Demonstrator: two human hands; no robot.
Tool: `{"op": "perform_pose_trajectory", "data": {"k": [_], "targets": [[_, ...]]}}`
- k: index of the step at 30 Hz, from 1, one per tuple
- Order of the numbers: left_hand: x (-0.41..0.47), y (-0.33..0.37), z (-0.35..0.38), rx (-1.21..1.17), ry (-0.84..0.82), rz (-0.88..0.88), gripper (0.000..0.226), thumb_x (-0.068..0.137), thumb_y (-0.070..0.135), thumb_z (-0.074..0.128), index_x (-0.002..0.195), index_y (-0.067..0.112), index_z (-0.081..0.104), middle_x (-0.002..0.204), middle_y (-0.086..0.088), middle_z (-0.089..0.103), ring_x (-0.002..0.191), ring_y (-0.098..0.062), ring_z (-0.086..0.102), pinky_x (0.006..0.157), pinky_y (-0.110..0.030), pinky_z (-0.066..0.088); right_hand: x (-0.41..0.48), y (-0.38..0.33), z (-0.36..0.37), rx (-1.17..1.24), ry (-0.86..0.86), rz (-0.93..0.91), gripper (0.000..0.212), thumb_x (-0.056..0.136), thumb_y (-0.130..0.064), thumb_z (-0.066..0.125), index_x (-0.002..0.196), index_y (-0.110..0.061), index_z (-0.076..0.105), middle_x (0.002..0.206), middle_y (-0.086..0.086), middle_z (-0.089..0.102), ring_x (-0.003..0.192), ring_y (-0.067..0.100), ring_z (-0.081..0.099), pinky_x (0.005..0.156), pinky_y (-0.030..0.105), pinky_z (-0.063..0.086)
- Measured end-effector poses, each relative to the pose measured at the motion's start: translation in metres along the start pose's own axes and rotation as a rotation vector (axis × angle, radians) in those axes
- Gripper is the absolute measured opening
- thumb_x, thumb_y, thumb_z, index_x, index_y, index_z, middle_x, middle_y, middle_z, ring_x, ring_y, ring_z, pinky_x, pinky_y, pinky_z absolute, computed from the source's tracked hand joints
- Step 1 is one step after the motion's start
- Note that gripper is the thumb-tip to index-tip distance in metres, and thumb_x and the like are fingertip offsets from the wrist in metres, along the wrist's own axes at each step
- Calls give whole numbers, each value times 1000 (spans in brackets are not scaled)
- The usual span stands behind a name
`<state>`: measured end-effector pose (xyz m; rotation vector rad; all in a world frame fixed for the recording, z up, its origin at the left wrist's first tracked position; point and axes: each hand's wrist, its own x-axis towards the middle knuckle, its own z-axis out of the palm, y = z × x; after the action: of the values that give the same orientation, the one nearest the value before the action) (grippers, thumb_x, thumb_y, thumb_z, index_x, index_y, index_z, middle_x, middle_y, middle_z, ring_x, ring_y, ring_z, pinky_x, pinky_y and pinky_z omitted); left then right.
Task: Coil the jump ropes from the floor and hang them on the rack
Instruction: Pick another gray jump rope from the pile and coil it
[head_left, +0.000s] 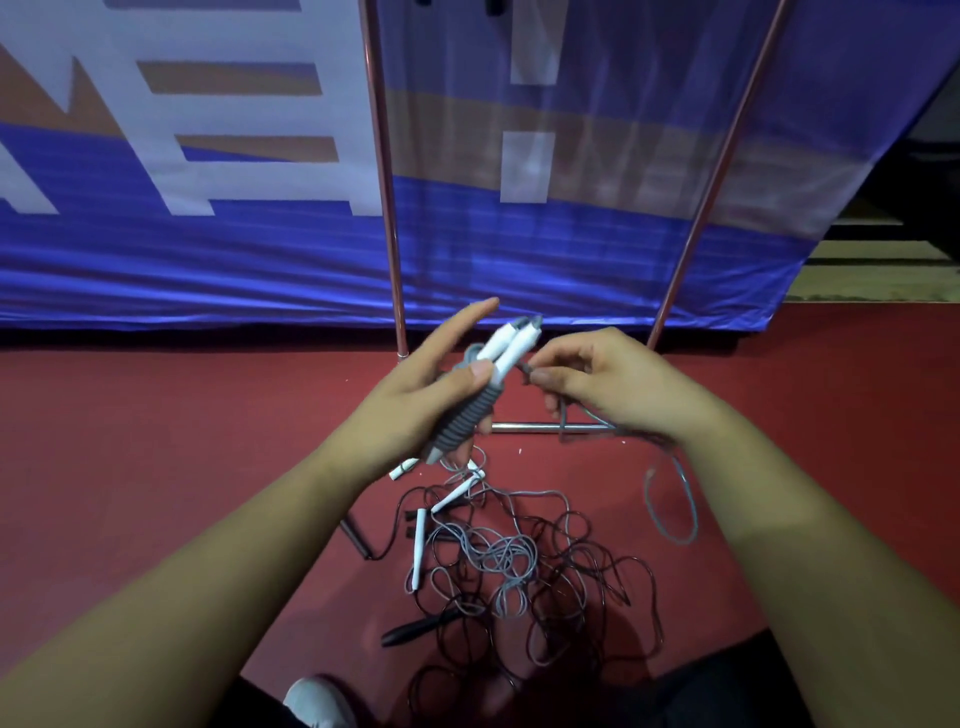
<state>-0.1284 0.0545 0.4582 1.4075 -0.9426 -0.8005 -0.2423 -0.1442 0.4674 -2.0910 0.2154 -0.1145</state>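
Head view. Both forearms are bare and reach forward and slightly inward. The left hand (431, 384) is turned palm-right; its thumb presses across the paired handles (483, 379) and the lower fingers curl beneath them, so it grips the pair, while the index finger points straight up and away. The handles lie side by side, tilted up toward the right hand: smooth white tapered plastic at the upper end, gray ribbed sleeves at the lower end, which sticks out below the left palm. The right hand (613, 384) is just beside the handle tips, palm down, fingers bent, with thumb and forefinger pinching the gray cord (675, 499). The cord is thin, round and slack; it drops below the right wrist and forms a long loop on the floor. Below and between the two forearms lies the pile of ropes (519, 561), a loose tangle of gray and dark cords with several white handles and one black handle (415, 629) mixed in. The red floor (156, 415) looks matte and smooth. Beyond the hands stands the rack (384, 171): two slim coppery metal poles, plus a shiny horizontal base tube under the right hand. Behind it hangs a wrinkled blue banner (208, 270) with white blocks. A white shoe (319, 701) shows beneath the left forearm.
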Motion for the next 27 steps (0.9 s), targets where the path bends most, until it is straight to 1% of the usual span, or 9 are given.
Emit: {"op": "perform_pose_trajectory", "data": {"k": [2, 4, 7, 10, 12, 17, 21, 24, 27], "targets": [[1, 3, -1, -40, 67, 3, 39, 95, 33, 59, 134, 39, 56, 73, -18, 64, 49, -28, 57, 44, -24, 42, 0, 2, -1, -17, -37, 16, 7, 94, -18, 64, 94, -14, 70, 69, 9, 68, 65, 16, 62, 70, 35, 50], [3, 5, -2, -46, 148, -22, 24, 96, 28, 57, 117, 32, 67, 71, -18, 64, 46, -27, 55, 45, -24, 43, -1, 2, -1, -3, -53, 21, 6, 94, -19, 65, 94, -16, 70, 70, 18, 68, 62, 22, 65, 70, 40, 53], [8, 3, -5, -69, 225, -50, 11, 96, 25, 56, 94, 28, 67, 67, -17, 63, 43, -28, 53, 52, -33, 44, -3, 1, -3, -72, -42, 1, 6, 94, -22, 66, 95, -18, 70, 71, 20, 68, 60, 21, 65, 65, 44, 51], [12, 3, -10, -85, 315, -73, 14, 94, 31, 57, 83, 22, 59, 65, -14, 62, 43, -26, 52, 54, -34, 41, -4, 0, -4, -124, -1, 3, 7, 94, -16, 65, 97, -13, 71, 66, 9, 66, 60, 9, 64, 59, 25, 51], [14, 2, -15, -86, 357, -93, 16, 98, 27, 56, 86, 17, 55, 65, -13, 61, 45, -26, 50, 54, -33, 41, -4, 0, -3, -145, 29, -1, 7, 94, -13, 64, 97, -11, 70, 66, 2, 65, 59, 5, 62, 58, 14, 48], [15, 6, -25, -63, 398, -91, 10, 98, 20, 54, 89, 15, 55, 65, -15, 59, 47, -25, 48, 51, -30, 42, -2, 5, -7, -88, 127, 32, 6, 95, -19, 64, 93, -19, 70, 64, -5, 63, 56, 6, 57, 56, 17, 46], [13, 8, -31, -18, 417, -89, 4, 97, 21, 57, 94, 20, 60, 76, -16, 67, 53, -30, 59, 52, -29, 50, -5, 0, -9, 57, 170, 46, 9, 96, -20, 62, 92, -14, 69, 61, 0, 55, 50, 13, 52, 53, 25, 48], [11, 6, -41, -8, 428, -115, 13, 95, 21, 60, 108, 19, 63, 82, -18, 69, 55, -32, 63, 53, -28, 53, -6, -3, -10, 198, 143, 100, 14, 99, -20, 58, 92, -11, 66, 59, -1, 45, 47, 12, 35, 43, 24, 34], [12, 8, -42, -110, 454, -129, 13, 97, 22, 55, 107, 20, 64, 77, -14, 67, 52, -29, 62, 54, -29, 53, -6, -7, -12, 216, 96, 138, 20, 103, -23, 49, 97, -9, 61, 54, -6, 37, 47, 9, 26, 42, 20, 26]]}}
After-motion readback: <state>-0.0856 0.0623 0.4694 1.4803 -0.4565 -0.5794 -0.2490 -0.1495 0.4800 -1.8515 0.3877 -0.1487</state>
